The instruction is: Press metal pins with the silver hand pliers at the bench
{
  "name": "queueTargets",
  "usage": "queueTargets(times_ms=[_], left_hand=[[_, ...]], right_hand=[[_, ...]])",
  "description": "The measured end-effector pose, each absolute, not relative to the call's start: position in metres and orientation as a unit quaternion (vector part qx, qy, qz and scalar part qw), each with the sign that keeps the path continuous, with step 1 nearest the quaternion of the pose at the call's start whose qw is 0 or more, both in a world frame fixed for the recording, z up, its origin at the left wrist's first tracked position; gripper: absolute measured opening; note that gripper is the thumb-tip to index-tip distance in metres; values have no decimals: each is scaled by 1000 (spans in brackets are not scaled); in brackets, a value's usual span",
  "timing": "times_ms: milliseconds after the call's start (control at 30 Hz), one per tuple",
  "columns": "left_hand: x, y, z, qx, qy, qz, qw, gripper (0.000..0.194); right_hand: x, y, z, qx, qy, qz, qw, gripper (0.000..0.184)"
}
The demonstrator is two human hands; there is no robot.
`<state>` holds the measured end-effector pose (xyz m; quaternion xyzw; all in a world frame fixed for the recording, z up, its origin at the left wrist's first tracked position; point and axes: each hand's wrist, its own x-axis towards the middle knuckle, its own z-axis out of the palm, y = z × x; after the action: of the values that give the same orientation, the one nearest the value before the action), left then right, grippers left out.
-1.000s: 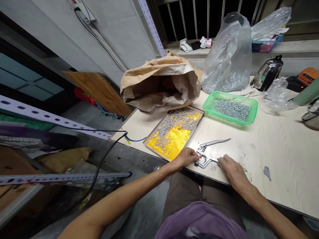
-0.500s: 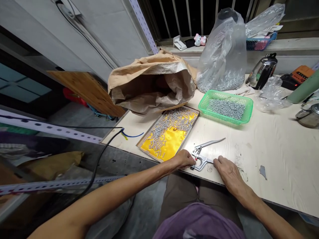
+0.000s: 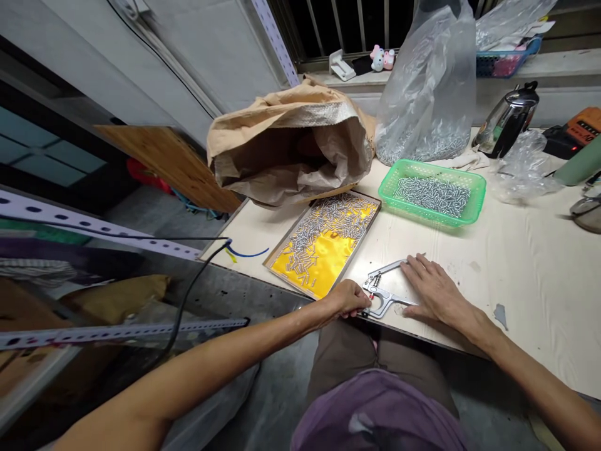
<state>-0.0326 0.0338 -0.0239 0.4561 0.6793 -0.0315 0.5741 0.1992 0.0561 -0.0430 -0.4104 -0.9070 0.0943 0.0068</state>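
Observation:
Metal pliers (image 3: 385, 289) lie at the near edge of the pale table (image 3: 516, 275) with their handles spread apart. My left hand (image 3: 350, 299) is curled in a pinch at the pliers' jaw end; what the fingertips hold is too small to see. My right hand (image 3: 434, 289) lies over the two handles, fingers stretched across the upper one. Left of the pliers sits a shallow tray (image 3: 323, 241) lined in yellow, strewn with several small metal pins.
A green basket (image 3: 432, 199) of metal pins stands behind the pliers. Farther back are an open brown paper sack (image 3: 291, 150), a clear plastic bag of pins (image 3: 427, 94) and a steel kettle (image 3: 509, 122). A black cable (image 3: 197, 282) hangs off the table's left edge.
My right hand has moved from the lower handle's end up onto both handles, fingers now spread over the upper one. My left hand stays at the jaws. The camera shifted slightly.

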Motion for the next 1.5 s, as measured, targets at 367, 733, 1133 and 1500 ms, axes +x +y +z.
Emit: queueTargets(times_ms=[367, 733, 1133, 1500], left_hand=[[-31, 30, -21, 462, 681, -31, 567, 21], [-30, 30, -24, 465, 690, -26, 555, 22], [-14, 15, -16, 816, 541, 56, 197, 26], [21, 47, -22, 895, 413, -36, 162, 61]], right_hand=[[195, 65, -41, -400, -912, 86, 9, 104], [186, 57, -21, -423, -901, 91, -17, 72], [184, 44, -23, -429, -895, 119, 35, 50], [207, 34, -16, -470, -875, 115, -8, 55]])
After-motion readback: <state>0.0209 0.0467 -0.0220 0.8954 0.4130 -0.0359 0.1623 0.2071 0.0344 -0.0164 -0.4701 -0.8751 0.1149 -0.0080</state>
